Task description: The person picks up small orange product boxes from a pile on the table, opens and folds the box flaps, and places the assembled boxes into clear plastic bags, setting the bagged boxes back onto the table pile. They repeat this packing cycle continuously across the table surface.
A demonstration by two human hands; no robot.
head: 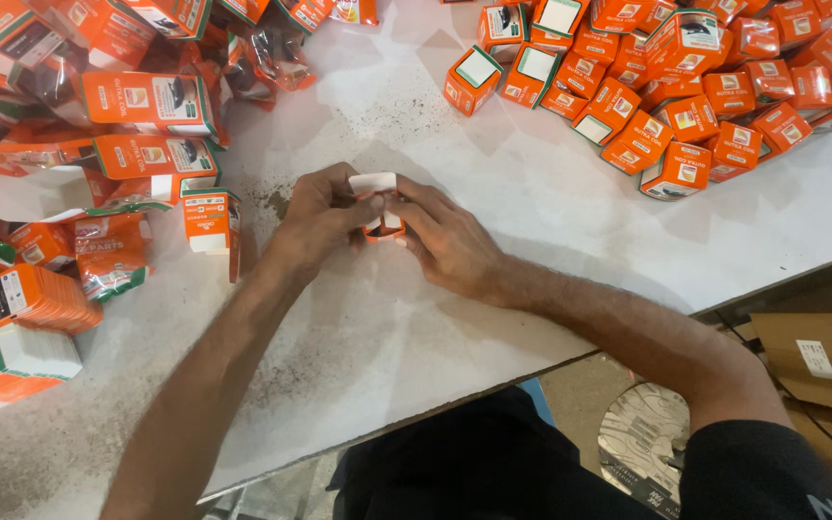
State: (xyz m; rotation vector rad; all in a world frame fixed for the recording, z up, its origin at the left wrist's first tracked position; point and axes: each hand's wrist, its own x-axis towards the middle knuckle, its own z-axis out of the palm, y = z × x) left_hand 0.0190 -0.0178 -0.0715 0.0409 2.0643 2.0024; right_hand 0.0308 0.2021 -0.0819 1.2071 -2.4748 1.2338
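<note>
1. White, speckled tabletop (532,212) spans the view.
2. Left hand (320,217) and right hand (445,236) pinch 1 small orange-and-white cardboard box (377,197) between them at mid-table, fingers closed on it, its white flap open.
3. Closed orange boxes (686,87) heap at upper right.
4. Flattened orange cartons (12,318) stack at left.

Left hand (315,214) at frame centre, knuckles up, fingers curled toward 3 o'clock, pinching. Right hand (447,239) just beside at 3 o'clock, fingertips met left's, also pinching. Bare left forearm ran off toward 7 o'clock; right forearm toward 4 o'clock, ended in dark sleeve.
</note>
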